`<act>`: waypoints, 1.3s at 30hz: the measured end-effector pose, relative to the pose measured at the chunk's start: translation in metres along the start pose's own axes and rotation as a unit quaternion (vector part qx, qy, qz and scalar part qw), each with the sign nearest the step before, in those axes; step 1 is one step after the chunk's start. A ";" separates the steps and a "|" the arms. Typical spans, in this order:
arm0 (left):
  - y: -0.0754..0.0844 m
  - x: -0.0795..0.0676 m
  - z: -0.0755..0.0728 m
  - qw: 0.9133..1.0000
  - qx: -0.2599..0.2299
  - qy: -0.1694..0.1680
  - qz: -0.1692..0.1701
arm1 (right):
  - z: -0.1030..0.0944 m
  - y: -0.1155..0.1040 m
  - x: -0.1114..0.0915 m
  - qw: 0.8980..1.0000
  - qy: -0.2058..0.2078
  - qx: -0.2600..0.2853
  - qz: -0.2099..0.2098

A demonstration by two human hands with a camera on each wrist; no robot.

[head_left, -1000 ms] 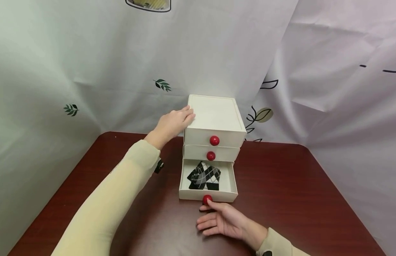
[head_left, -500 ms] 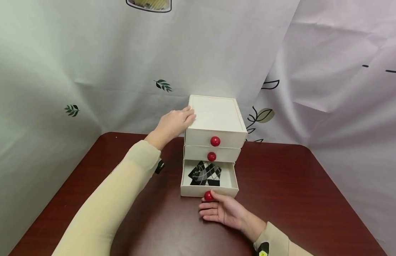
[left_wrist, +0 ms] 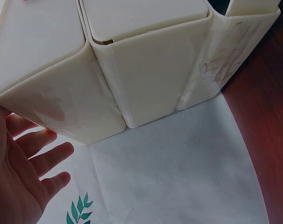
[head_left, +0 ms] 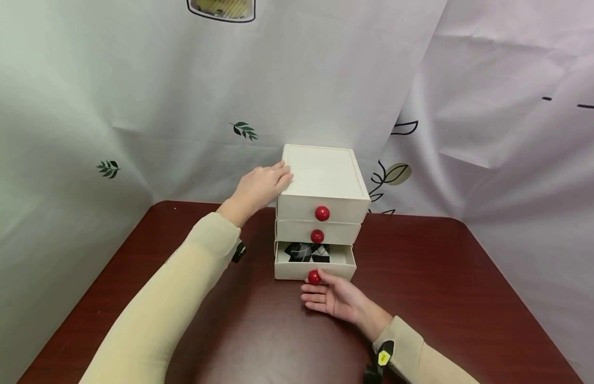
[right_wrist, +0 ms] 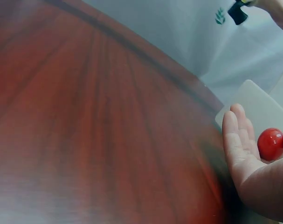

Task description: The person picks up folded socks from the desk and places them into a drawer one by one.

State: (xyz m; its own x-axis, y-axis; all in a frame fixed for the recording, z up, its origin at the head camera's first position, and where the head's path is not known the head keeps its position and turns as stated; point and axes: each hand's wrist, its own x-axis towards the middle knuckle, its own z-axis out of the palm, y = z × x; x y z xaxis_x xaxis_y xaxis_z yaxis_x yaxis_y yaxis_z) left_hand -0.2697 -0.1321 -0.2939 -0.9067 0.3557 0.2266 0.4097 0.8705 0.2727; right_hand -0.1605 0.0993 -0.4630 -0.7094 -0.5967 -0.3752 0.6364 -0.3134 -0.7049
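A white cabinet (head_left: 323, 170) of three stacked drawers with red knobs stands on the table. Its bottom drawer (head_left: 342, 271) is partly pulled out, and a black, white and grey argyle cloth item (head_left: 306, 252) lies inside, partly hidden. My right hand (head_left: 342, 298) pinches the bottom drawer's red knob (head_left: 314, 277) between thumb and index finger, its other fingers extended below. In the right wrist view the knob (right_wrist: 271, 144) sits between thumb and fingers. My left hand (head_left: 261, 184) rests on the cabinet's top left edge, fingers extended along its side in the left wrist view.
The dark red-brown table (head_left: 431, 298) extends to both sides of the cabinet. Behind and beside it hangs a pale curtain (head_left: 181, 106) with leaf prints. The upper two drawers (head_left: 297, 230) are closed.
My right hand has moved away from me with the knob, sliding the bottom drawer further in. Less of the argyle cloth shows. The left hand stays on the cabinet.
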 end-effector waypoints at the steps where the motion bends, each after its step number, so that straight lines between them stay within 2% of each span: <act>1: 0.000 0.000 0.000 1.000 0.000 0.001 0.002 | 0.000 -0.002 0.002 1.000 0.002 0.004 -0.001; 16: 0.001 -0.002 0.002 1.000 -0.001 0.003 -0.006 | -0.009 -0.017 0.023 0.999 0.010 0.049 -0.005; 28: -0.001 -0.001 0.002 1.000 0.003 0.019 0.005 | -0.012 -0.024 0.036 0.999 0.001 0.041 -0.020; 39: -0.002 -0.001 0.003 1.000 0.001 0.014 0.005 | -0.012 -0.029 0.039 1.000 0.011 0.017 -0.014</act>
State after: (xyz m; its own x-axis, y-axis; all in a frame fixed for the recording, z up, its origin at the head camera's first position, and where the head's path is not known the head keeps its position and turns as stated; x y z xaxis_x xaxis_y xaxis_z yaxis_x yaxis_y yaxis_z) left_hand -0.2702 -0.1326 -0.2978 -0.8993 0.3546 0.2559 0.4186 0.8674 0.2690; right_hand -0.2096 0.0941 -0.4645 -0.7339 -0.5709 -0.3681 0.6251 -0.3554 -0.6950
